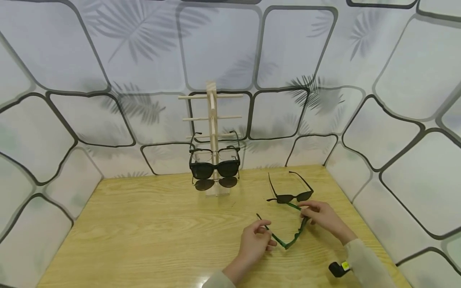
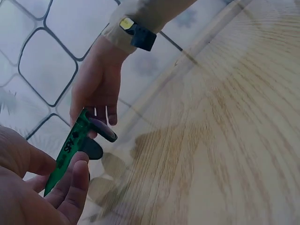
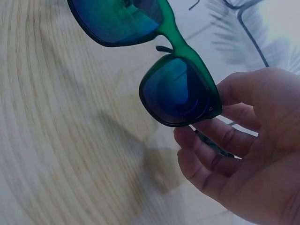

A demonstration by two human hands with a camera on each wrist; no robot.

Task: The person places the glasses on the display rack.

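Green-framed sunglasses (image 1: 286,244) with blue-green mirrored lenses are held above the table between both hands, temples unfolded. My left hand (image 1: 253,242) pinches one green temple (image 2: 70,147), which bears "SPY" lettering in the left wrist view. At the other end, my right hand (image 1: 324,220) grips the frame's corner near the hinge; the right wrist view shows thumb and fingers around the edge of one lens (image 3: 171,91). Just beyond the right hand, black sunglasses (image 1: 285,199) lie on the table with their temples open.
A wooden display stand (image 1: 211,90) with several pegs stands at the back middle. It carries clear-lens glasses (image 1: 202,156), thick black sunglasses (image 1: 227,169) and thin-framed dark sunglasses (image 1: 204,185). Patterned panels (image 1: 216,48) enclose the wooden table (image 1: 144,228) at the back and sides.
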